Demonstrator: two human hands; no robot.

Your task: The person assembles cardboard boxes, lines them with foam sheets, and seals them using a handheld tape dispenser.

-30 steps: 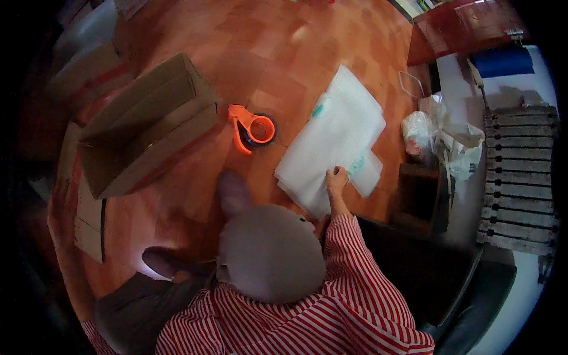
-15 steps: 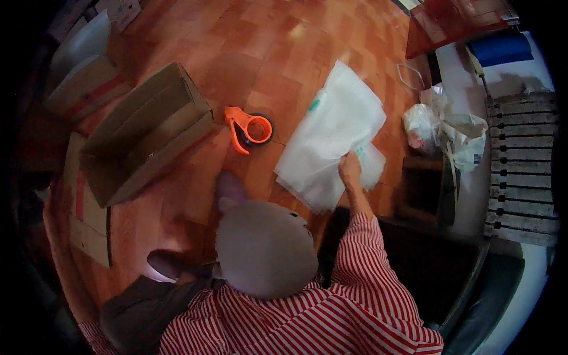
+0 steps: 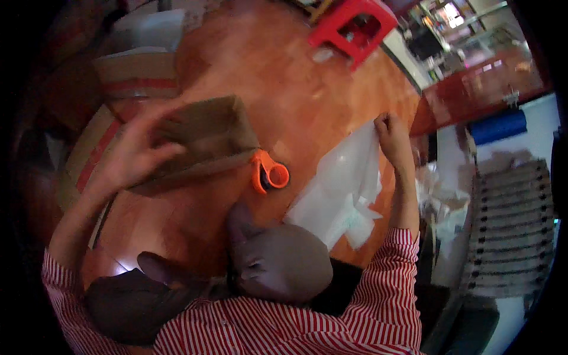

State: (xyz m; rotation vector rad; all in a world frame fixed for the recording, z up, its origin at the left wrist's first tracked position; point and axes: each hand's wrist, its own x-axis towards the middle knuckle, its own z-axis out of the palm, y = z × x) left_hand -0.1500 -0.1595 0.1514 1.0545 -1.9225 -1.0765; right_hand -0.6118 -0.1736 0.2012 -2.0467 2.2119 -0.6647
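In the head view, the right hand point(image 3: 390, 130) pinches a raised corner of the white plastic sheet point(image 3: 338, 184), which lies right of the orange tape dispenser point(image 3: 265, 164). Left of the dispenser, the blurred left hand point(image 3: 135, 157) spreads its fingers before the cardboard box point(image 3: 220, 131).

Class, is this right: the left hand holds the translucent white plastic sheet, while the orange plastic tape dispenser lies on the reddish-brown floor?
The side is wrong: in the head view, the right hand holds the translucent white plastic sheet, while the orange plastic tape dispenser lies on the reddish-brown floor.
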